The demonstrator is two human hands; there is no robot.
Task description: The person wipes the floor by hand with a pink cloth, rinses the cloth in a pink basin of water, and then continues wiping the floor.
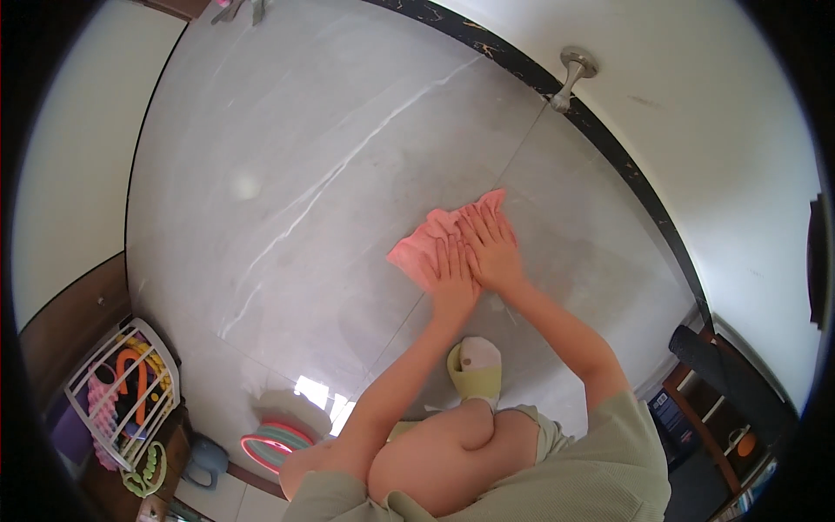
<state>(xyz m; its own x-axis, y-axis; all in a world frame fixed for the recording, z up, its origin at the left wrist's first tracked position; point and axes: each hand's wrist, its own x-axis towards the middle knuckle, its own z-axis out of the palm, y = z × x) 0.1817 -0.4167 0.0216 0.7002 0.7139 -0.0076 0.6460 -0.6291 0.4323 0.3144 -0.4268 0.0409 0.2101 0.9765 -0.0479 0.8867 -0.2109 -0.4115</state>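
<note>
A pink cloth (417,251) lies spread and wrinkled on the grey marble-look tile floor (313,215). My left hand (453,277) presses flat on its lower part, fingers pointing away from me. My right hand (492,251) lies flat on the cloth's right part, close beside the left one, with fingers spread. Neither hand grips the cloth; both rest on top of it. Below my hands, a foot in a pale sock and a yellow-green slipper (476,382) stands on the floor.
A black skirting board (629,166) and a metal door stop (574,75) edge the floor at right. A white slatted basket (147,398) of toys, a blue-grey kettlebell (203,460) and a red-rimmed round item (274,447) are at lower left. A shelf with a dark rolled mat (724,372) stands lower right.
</note>
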